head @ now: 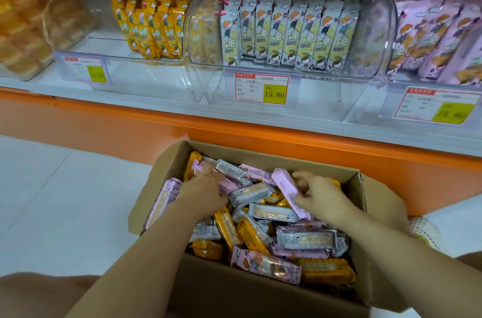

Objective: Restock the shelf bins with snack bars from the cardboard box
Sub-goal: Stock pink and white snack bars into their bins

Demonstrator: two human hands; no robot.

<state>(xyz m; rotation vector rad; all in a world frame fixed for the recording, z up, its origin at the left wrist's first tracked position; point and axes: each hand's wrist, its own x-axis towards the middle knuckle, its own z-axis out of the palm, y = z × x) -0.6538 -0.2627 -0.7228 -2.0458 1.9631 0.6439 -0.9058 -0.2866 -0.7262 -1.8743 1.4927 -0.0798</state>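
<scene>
An open cardboard box [167, 177] on the floor holds several loose snack bars in pink, yellow and silver wrappers. My left hand [206, 192] reaches into its far left part and holds a pink bar [229, 184]. My right hand [320, 197] grips another pink bar [287, 187], lifted at a slant above the pile. On the shelf above stand clear bins: a yellow-bar bin [122, 54] at left, a white-and-yellow-bar bin [383, 31] in the middle, a pink-bar bin [386, 83] at right.
Price tags [262, 89] hang on the shelf front above an orange base panel [260, 135]. A bin of cake-like packs [20, 31] sits at far left. White floor tiles [65, 187] lie left of the box. My knees show at the bottom corners.
</scene>
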